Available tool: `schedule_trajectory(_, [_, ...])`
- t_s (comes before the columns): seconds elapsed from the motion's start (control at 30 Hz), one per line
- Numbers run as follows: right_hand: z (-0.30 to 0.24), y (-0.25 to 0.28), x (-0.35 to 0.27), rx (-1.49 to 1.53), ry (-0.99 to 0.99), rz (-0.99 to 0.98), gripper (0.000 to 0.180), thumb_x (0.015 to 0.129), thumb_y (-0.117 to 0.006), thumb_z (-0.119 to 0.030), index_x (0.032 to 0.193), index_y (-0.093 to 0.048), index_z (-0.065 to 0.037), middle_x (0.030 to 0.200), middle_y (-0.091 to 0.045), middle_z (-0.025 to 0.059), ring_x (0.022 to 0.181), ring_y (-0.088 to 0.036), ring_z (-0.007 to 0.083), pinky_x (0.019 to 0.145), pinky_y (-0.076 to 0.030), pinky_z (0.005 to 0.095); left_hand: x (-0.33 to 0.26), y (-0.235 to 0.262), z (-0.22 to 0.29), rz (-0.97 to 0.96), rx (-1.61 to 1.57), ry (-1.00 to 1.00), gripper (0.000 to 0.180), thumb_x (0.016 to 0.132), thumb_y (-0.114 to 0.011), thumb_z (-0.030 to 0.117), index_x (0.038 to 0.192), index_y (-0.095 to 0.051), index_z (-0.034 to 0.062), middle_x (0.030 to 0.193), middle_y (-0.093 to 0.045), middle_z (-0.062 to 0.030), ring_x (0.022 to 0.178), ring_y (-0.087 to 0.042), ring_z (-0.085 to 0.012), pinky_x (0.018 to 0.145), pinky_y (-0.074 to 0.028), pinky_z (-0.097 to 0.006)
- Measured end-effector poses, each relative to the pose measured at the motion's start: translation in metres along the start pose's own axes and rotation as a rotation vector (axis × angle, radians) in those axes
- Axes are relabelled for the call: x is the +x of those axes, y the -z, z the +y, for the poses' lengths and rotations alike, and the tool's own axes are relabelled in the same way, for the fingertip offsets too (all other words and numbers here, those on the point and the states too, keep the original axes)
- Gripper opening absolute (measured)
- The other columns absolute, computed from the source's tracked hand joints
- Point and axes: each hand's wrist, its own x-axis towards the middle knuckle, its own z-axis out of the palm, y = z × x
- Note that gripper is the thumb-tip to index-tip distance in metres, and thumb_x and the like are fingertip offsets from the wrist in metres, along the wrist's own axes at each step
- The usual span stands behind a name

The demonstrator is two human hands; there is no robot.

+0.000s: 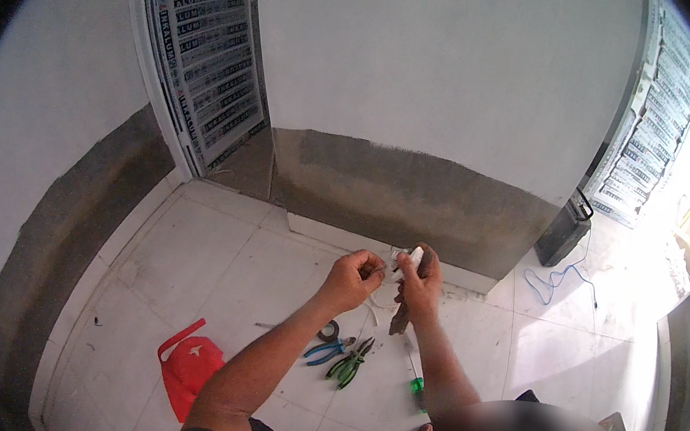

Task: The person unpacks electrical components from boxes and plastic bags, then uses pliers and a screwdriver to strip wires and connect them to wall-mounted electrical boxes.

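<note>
My right hand (pixel 423 289) is closed around a small white fitting (pixel 407 261), probably plastic; its exact kind is hard to make out. Just to its left, the fingertips of my left hand (pixel 352 279) are pinched together, and what they hold is too small to name. A dark brown strip (pixel 400 320) shows below my right palm; whether I hold it is unclear. On the floor beneath my forearms lie blue-handled pliers (pixel 322 350), green-handled pliers (pixel 343 369), a black roll of tape (pixel 329 331) and a screwdriver (pixel 417 385) with a green handle.
A red bag-like item (pixel 192 372) lies on the tiles (pixel 206 256) at left. Ahead stands a white wall (pixel 445 66) with a grey lower band. A black case (pixel 564 232) and a blue cord (pixel 557 281) are at the right. A blurred patch covers the lower right.
</note>
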Motion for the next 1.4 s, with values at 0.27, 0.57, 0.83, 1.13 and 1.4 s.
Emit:
schedule_trajectory(0.27, [0.004, 0.023, 0.003, -0.017, -0.356, -0.495, 0.052, 0.092, -0.068, -0.048, 0.125, -0.066, -0.008, 0.077, -0.063, 0.0052, 0.048, -0.056, 0.0130, 0.038, -0.044, 0.0271, 0.001, 0.036, -0.037, 0.307, 0.285, -0.007, 0.014, 0.086, -0.068, 0.009, 0.096, -0.061, 0.0014, 0.083, -0.069, -0.0179, 0.077, -0.072, -0.0321, 0.070, -0.056, -0.041])
schedule_trajectory(0.57, [0.017, 0.015, 0.007, 0.968, -0.252, -0.194, 0.061, 0.092, -0.057, -0.068, 0.127, -0.058, -0.018, 0.090, -0.069, 0.0175, 0.056, -0.063, 0.0173, 0.040, -0.049, 0.0268, -0.023, 0.050, -0.138, 0.444, 0.292, 0.296, 0.021, 0.090, -0.068, 0.014, 0.103, -0.060, -0.0004, 0.086, -0.070, -0.0192, 0.079, -0.072, -0.0307, 0.072, -0.057, -0.041])
schedule_trajectory(0.83, [0.003, 0.011, 0.001, 0.508, -0.350, -0.248, 0.059, 0.095, -0.050, -0.072, 0.119, -0.058, -0.018, 0.080, -0.071, 0.0146, 0.049, -0.060, 0.0169, 0.040, -0.047, 0.0294, -0.002, 0.027, -0.077, 0.211, -0.087, 0.203, 0.065, 0.093, -0.077, 0.030, 0.141, -0.049, -0.0041, 0.135, -0.059, -0.0237, 0.129, -0.057, -0.0302, 0.096, -0.055, -0.036])
schedule_trajectory(1.13, [-0.016, -0.013, -0.026, 0.394, -0.385, -0.231, 0.066, 0.096, -0.059, -0.063, 0.120, -0.055, -0.002, 0.082, -0.063, 0.0112, 0.053, -0.063, 0.0196, 0.038, -0.048, 0.0303, 0.006, -0.008, 0.012, 0.024, -0.006, -0.182, 0.041, 0.103, -0.059, 0.036, 0.124, -0.058, 0.0002, 0.115, -0.067, -0.0181, 0.104, -0.067, -0.0283, 0.089, -0.054, -0.039])
schedule_trajectory(1.4, [-0.016, -0.015, -0.035, 0.428, -0.291, -0.325, 0.058, 0.096, -0.064, -0.057, 0.122, -0.054, -0.006, 0.084, -0.060, 0.0071, 0.056, -0.059, 0.0153, 0.041, -0.048, 0.0287, 0.004, -0.008, 0.035, 0.140, -0.047, -0.163, 0.035, 0.108, -0.047, 0.034, 0.115, -0.061, 0.0021, 0.107, -0.069, -0.0174, 0.097, -0.069, -0.0293, 0.085, -0.054, -0.040])
